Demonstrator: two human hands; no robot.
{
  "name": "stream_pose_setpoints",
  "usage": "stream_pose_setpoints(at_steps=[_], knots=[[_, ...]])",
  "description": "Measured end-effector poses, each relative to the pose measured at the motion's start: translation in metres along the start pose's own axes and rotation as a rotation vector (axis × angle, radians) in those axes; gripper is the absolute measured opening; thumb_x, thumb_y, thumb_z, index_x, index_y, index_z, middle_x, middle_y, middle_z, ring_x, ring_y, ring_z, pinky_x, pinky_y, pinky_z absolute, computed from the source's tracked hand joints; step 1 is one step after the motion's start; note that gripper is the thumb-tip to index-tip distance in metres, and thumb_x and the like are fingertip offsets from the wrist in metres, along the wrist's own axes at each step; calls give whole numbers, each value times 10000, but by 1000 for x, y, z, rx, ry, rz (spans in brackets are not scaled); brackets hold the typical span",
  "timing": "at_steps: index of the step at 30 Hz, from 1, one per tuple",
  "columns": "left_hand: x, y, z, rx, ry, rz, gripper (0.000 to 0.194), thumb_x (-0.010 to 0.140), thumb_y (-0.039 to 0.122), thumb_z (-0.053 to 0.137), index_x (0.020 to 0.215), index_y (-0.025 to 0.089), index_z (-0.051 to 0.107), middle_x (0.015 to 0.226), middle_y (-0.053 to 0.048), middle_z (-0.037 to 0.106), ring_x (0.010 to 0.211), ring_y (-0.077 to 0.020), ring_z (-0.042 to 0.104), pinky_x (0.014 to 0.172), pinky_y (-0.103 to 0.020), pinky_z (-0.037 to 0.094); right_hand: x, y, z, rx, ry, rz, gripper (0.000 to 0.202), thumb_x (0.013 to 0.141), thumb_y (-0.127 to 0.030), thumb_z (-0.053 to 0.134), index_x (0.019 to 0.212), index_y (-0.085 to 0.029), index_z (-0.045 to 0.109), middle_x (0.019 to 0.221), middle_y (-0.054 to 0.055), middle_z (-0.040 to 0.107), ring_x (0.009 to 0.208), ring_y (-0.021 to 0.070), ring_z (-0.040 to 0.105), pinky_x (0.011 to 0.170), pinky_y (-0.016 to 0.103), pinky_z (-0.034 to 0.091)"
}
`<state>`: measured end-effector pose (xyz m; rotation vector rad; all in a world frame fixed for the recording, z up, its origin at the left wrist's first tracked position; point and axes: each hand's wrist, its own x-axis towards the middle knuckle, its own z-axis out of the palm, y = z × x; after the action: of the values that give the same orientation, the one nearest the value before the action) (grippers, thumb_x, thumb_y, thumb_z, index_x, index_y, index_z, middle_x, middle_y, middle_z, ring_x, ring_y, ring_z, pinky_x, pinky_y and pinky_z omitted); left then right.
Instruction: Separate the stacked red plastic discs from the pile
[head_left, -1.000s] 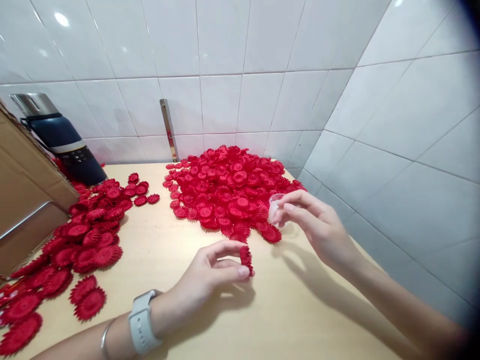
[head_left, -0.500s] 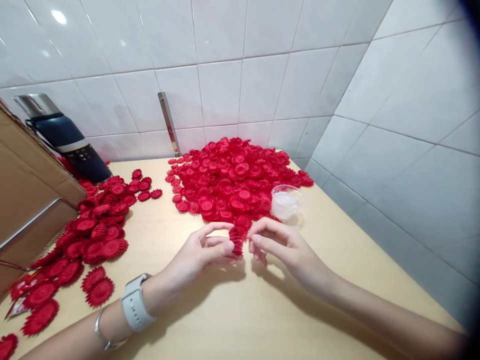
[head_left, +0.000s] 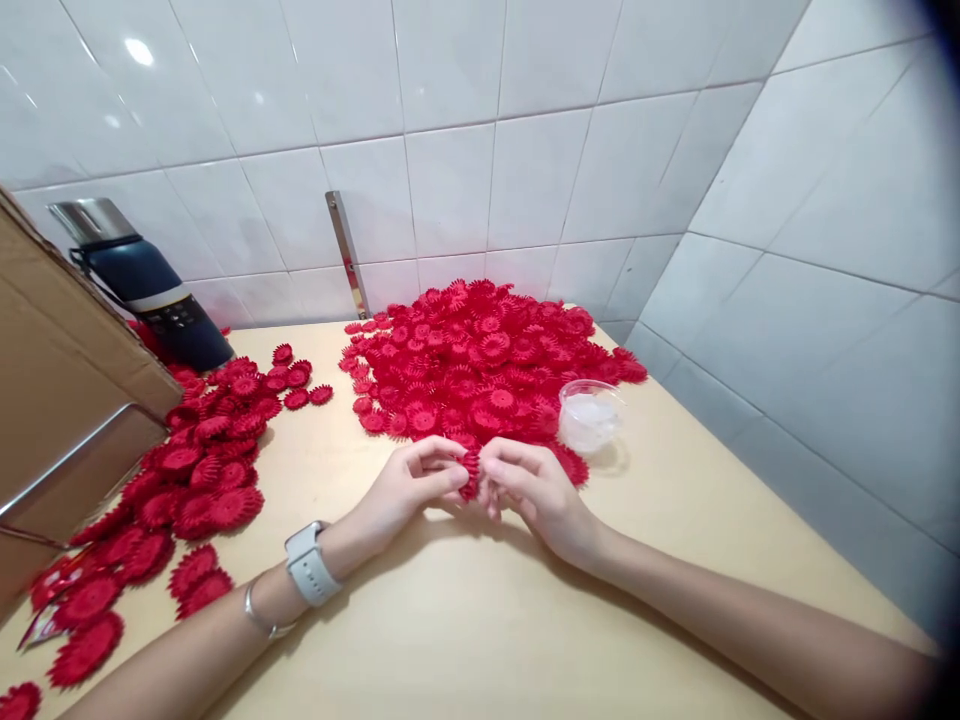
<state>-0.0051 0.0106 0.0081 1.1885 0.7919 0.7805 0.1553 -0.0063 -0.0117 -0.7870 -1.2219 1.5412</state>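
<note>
"The left hand (head_left: 401, 492), how does it stand?"

"Pinching a small, round, red piece with a toothed rim (head_left: 471, 472) between thumb and fingers, in front of the heap of similar red discs (head_left: 480, 365)."

"And the right hand (head_left: 551, 502)?"

"Its fingertips bunch together right beside that piece; whether they grip anything, one cannot tell. The clear, round plastic cup with whitish contents (head_left: 589, 422) stands beyond it."

"How would the piece handle?"

"Probably light, fairly soft, hardly slippery. Its narrow teeth may bend, so a gentle hold across the middle seems best."
</note>
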Motion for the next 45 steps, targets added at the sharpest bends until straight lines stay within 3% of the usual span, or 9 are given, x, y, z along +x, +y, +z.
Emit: stream_pose_setpoints(at_steps=[9, 30, 36, 41, 45], knots=[[-4, -6, 1, -58, -10, -24, 169, 735, 239, 598, 847, 121, 551, 706, -46, 628, 659, -158, 604, 640, -298, 469, 0, 2, -4, 80, -65, 157, 204, 724, -318, 624, 694, -134, 540, 558, -18, 573, 448, 74, 513, 398, 188, 417], [-4, -5, 3, -93, -38, -26, 105, 760, 204, 575, 817, 120, 549, 690, -51, 648, 647, -158, 620, 630, -296, 496, -2, 1, -5, 81, -54, 199, 166, 703, -273, 652, 707, -134, 560, 558, -20, 580, 444, 67, 520, 396, 182, 427], [-4, -3, 3, -39, 21, -105, 253, 694, 206, 636, 933, 129, 603, 753, -61, 653, 676, -162, 614, 651, -304, 493, -1, -7, -3, -24, -39, 201, 162, 700, -274, 633, 674, -129, 566, 540, -19, 561, 448, 76, 504, 414, 200, 427], [-5, -3, 3, -67, 48, -136, 194, 634, 170, 669, 821, 124, 640, 716, -50, 651, 634, -156, 615, 599, -267, 483, -1, -9, -2, 25, -33, 212, 136, 665, -221, 649, 618, -134, 556, 470, -36, 530, 411, 67, 462, 395, 187, 368], [-5, -3, 4, -42, 66, -78, 100, 671, 141, 623, 767, 117, 644, 668, -36, 635, 597, -127, 586, 555, -221, 463, 0, -11, -4, 170, 27, 228, 145, 646, -197, 653, 580, -135, 540, 424, -52, 481, 375, 48, 398, 384, 179, 297]])
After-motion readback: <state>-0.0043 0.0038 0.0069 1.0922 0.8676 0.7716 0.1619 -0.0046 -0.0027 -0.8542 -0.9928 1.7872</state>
